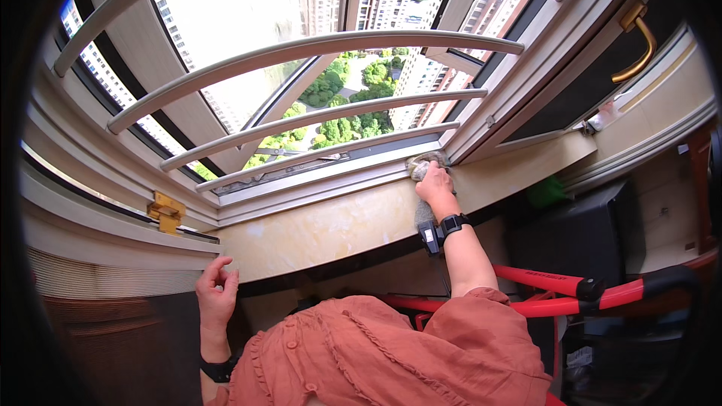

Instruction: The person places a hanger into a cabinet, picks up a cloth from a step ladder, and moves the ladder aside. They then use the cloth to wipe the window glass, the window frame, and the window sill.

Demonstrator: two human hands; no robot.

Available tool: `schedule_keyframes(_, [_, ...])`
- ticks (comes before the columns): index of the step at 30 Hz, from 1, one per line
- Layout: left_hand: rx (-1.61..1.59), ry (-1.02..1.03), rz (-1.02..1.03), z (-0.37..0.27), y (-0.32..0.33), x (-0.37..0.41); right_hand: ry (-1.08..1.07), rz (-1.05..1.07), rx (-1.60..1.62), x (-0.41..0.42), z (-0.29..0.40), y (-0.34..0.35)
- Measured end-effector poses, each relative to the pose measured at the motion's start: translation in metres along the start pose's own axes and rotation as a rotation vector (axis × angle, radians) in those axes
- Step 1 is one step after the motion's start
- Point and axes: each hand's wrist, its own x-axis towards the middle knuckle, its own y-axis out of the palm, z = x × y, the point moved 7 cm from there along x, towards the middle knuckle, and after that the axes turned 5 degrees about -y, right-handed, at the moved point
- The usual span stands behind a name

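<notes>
My right hand [435, 183] grips a bunched greyish cloth [424, 211] and presses it at the right lower corner of the window frame [316, 180], where the frame meets the stone sill [333, 231]. Part of the cloth hangs down below my wrist, beside a black strap device. My left hand [217, 290] is raised near the sill's left end, fingers curled and apart, with nothing in it. Curved metal guard bars [327, 114] cross the window opening above the cloth.
A brass hinge [167, 211] is at the left frame. On the right an opened casement carries a gold handle [643, 53]. Red tubular rails [547, 309] stand beside me at lower right, near a dark box-like object [569, 231]. Trees and buildings show far below outside.
</notes>
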Motion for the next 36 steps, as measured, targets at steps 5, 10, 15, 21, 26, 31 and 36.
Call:
schedule_keyframes(5, [0.001,0.008,0.007,-0.002,0.003,0.004,-0.141,-0.188,-0.118,0.003,-0.019,-0.015])
schedule_keyframes(10, [0.071,0.058,0.043,-0.017,0.016,0.009,-0.119,-0.093,-0.108,0.014,-0.021,-0.017])
schedule_keyframes(15, [0.067,0.129,0.084,-0.014,0.022,0.010,-0.081,-0.035,-0.071,0.020,-0.019,-0.017])
schedule_keyframes(21, [0.052,0.084,0.068,-0.011,0.028,0.009,-0.288,-0.152,0.019,-0.015,0.037,0.010])
schedule_keyframes(26, [0.015,0.073,0.062,-0.021,0.029,0.012,-0.429,-0.278,0.145,-0.021,0.036,-0.005])
schedule_keyframes(31, [0.055,0.089,0.025,-0.023,0.017,0.004,-0.266,-0.253,-0.224,0.024,-0.015,-0.033])
schedule_keyframes(36, [0.048,0.078,0.006,-0.025,0.010,0.000,-0.164,-0.166,-0.121,0.022,-0.020,-0.023])
